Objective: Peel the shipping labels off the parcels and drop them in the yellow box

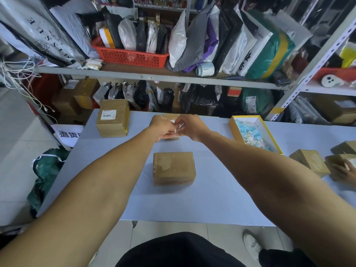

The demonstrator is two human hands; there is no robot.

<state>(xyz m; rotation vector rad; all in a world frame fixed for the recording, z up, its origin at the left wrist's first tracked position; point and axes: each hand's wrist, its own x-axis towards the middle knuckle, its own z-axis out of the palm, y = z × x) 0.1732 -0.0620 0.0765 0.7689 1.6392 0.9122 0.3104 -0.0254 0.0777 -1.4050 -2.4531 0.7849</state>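
Both my hands meet over a small cardboard parcel (169, 116) at the far middle of the table, which they mostly hide. My left hand (163, 127) and my right hand (189, 126) pinch a crumpled white shipping label (179, 126) between their fingertips, above the parcel. A bare parcel (173, 168) with torn label residue on top sits closer to me. At the far left, another parcel (113, 117) carries a whole label. The yellow box (233, 130) at the right holds blue and white scraps.
Several brown parcels (310, 162) lie at the table's right edge, where another person's hand (344, 168) rests on one. Metal shelves (154, 75) packed with bags and a red basket (131, 56) stand behind the table. A green sack (48, 170) lies on the floor at the left.
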